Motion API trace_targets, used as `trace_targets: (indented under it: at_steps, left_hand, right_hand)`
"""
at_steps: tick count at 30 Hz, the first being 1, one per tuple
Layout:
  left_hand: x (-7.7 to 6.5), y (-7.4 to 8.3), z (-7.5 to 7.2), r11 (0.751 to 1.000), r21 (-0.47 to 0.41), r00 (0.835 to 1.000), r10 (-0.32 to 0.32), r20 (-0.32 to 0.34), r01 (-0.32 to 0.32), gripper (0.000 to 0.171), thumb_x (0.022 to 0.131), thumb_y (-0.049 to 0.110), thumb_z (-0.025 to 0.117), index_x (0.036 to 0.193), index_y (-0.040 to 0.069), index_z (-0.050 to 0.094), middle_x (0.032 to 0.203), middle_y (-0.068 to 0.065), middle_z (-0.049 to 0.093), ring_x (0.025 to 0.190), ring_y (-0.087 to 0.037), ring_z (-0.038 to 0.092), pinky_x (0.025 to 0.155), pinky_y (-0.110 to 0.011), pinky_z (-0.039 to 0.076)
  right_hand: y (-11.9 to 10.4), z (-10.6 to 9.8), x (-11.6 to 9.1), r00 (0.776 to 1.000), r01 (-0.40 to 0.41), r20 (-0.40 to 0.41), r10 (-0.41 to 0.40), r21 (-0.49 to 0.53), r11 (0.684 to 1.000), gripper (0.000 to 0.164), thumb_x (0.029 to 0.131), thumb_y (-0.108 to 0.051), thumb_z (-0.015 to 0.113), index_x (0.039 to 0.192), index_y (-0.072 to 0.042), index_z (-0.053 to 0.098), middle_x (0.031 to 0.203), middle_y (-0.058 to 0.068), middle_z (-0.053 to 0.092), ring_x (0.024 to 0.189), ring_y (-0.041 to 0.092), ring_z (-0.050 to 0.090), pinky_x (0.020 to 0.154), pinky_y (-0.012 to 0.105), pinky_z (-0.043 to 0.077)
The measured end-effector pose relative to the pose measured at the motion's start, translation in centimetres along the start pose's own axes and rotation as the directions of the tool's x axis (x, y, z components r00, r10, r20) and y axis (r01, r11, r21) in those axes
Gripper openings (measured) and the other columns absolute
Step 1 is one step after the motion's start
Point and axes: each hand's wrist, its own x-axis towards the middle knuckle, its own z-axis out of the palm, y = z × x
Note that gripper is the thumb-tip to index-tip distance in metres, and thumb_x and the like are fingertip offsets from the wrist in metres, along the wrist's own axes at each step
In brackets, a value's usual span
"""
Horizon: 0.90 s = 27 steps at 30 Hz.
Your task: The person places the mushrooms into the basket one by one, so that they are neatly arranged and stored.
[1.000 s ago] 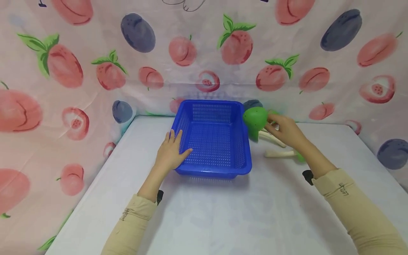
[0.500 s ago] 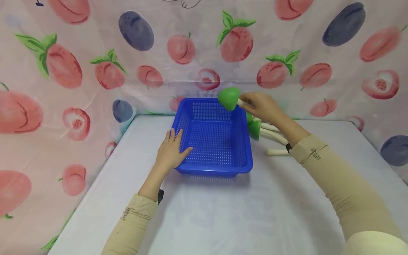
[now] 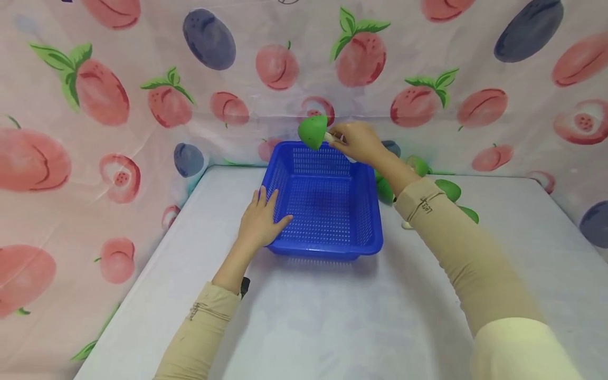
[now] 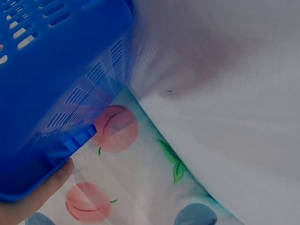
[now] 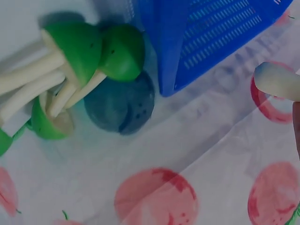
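A blue plastic basket (image 3: 328, 249) with perforated walls stands on the table. My left hand (image 3: 258, 224) rests on its left rim, fingers straight and spread; in the left wrist view a finger (image 4: 54, 185) lies along the rim. Above the basket's back edge, my right hand (image 3: 357, 141) pinches the pale stem of a toy mushroom with a green cap (image 3: 312, 132). The cap points left. Only the stem's end (image 5: 276, 80) shows in the right wrist view. Inside the basket, just the bare perforated bottom is visible.
Several more green-capped mushrooms (image 5: 77, 51) lie right of the basket, partly behind my right forearm in the head view; one cap (image 3: 448, 190) shows beyond the sleeve. A fruit-print cloth (image 3: 277, 66) hangs behind the white table (image 3: 332, 316).
My right hand has lifted the mushroom from the pile beside the basket and carried it left, over the basket's back edge. My left hand keeps its place on the rim.
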Motion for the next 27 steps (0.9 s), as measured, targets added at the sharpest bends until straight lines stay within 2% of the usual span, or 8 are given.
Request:
trace_targets:
  at_steps: [4, 10, 16, 27]
  left_hand:
    - [0.2, 0.0, 0.2, 1.0, 0.015, 1.0, 0.01, -0.009, -0.01, 0.077, 0.093, 0.05, 0.049, 0.149, 0.004, 0.024, 0.154, -0.027, 0.013, 0.145, -0.04, 0.008, 0.116, -0.052, 0.02]
    - [0.3, -0.1, 0.1, 1.0, 0.015, 1.0, -0.003, -0.006, 0.003, 0.077, 0.092, 0.049, 0.05, 0.149, 0.005, 0.024, 0.155, -0.026, 0.011, 0.145, -0.039, 0.007, 0.115, -0.053, 0.021]
    - [0.1, -0.4, 0.0, 1.0, 0.017, 1.0, -0.012, -0.005, 0.012, 0.078, 0.092, 0.05, 0.05, 0.149, 0.006, 0.024, 0.155, -0.026, 0.011, 0.145, -0.039, 0.007, 0.116, -0.052, 0.02]
    - [0.1, -0.4, -0.2, 1.0, 0.021, 1.0, -0.006, -0.003, 0.006, 0.079, 0.09, 0.052, 0.052, 0.149, 0.007, 0.024, 0.155, -0.025, 0.011, 0.145, -0.039, 0.007, 0.115, -0.052, 0.021]
  right_hand:
    - [-0.2, 1.5, 1.1, 0.999, -0.035, 0.01, 0.035, 0.006, 0.999, 0.027, 0.09, -0.018, 0.063, 0.112, -0.002, 0.065, 0.101, 0.016, 0.071, 0.089, 0.03, 0.067, 0.076, 0.042, 0.053]
    - [-0.5, 3.9, 2.8, 0.994, -0.111, 0.017, 0.11, 0.072, 0.991, 0.025, 0.09, -0.016, 0.063, 0.111, -0.002, 0.065, 0.105, 0.017, 0.07, 0.097, 0.031, 0.066, 0.085, 0.043, 0.051]
    - [-0.6, 6.3, 4.3, 0.982, -0.187, 0.013, 0.186, 0.105, 0.977, 0.025, 0.088, -0.017, 0.065, 0.108, -0.003, 0.066, 0.104, 0.016, 0.071, 0.096, 0.031, 0.066, 0.085, 0.043, 0.051]
    - [0.7, 9.9, 4.8, 0.947, -0.318, 0.089, 0.31, 0.092, 0.944, 0.026, 0.09, -0.018, 0.063, 0.112, -0.003, 0.065, 0.109, 0.015, 0.068, 0.098, 0.031, 0.064, 0.085, 0.045, 0.051]
